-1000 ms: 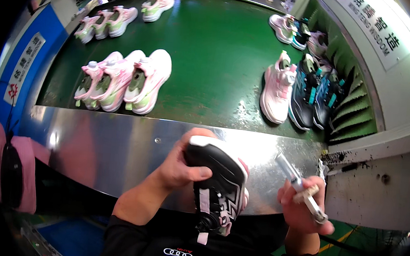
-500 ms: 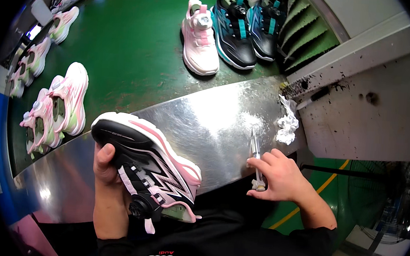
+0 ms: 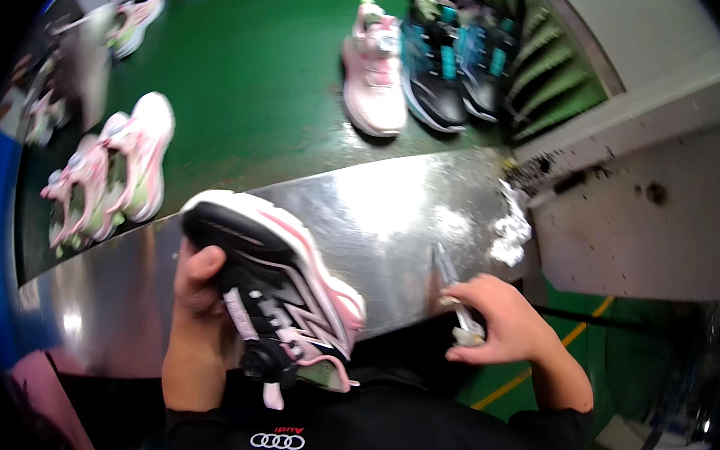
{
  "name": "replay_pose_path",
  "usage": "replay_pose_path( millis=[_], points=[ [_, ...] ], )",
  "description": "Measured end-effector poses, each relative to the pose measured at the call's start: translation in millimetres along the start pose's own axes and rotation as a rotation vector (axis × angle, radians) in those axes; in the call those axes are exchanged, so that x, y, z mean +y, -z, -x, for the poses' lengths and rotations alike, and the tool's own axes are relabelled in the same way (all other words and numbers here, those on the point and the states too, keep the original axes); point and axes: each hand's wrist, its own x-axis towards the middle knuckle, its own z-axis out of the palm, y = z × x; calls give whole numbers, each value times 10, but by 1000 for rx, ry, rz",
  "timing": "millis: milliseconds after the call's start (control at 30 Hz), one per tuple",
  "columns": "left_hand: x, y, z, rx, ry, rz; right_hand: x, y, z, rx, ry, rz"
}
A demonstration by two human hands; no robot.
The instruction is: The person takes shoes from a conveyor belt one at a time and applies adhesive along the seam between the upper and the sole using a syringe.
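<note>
In the head view, a black and pink sneaker (image 3: 274,290) is gripped by the left hand (image 3: 199,284), with the fingers curled around its upper and the sole turned up and away from the body. It is held over the near edge of the steel ledge (image 3: 377,218), close to the chest. A slim, pale tool (image 3: 454,296) is pinched in the right hand (image 3: 500,321), the fingers closed about its lower end and its tip pointed up toward the ledge; the tool is blurred, so it can only be guessed to be a pen-like applicator or scraper. A crumpled white scrap (image 3: 512,228) is seen at the right end of the ledge. Beyond it, a green conveyor belt (image 3: 262,73) carries a pink sneaker (image 3: 374,78), dark sneakers with teal trim (image 3: 444,67) and a cluster of pink and white sneakers (image 3: 110,171) to the left.

Some risks can be judged from this. The shoe is supported by one hand only, so it could twist or drop if the tool is pressed hard against it. The tool is held at its end, and a slip could mark the upper or catch the left thumb.
</note>
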Motion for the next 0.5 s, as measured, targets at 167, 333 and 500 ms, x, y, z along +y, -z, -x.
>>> replay_pose_path(
  millis=[167,333,500],
  points=[
    [-206,59,-135,-54,-32,-20,62,-118,238,234,20,-1134],
    [-368,123,-225,-234,-71,-158,-39,-157,-176,310,350,-1227],
    [-339,76,-183,-268,-120,-274,-323,-124,-468,209,517,-1405]
  ],
)
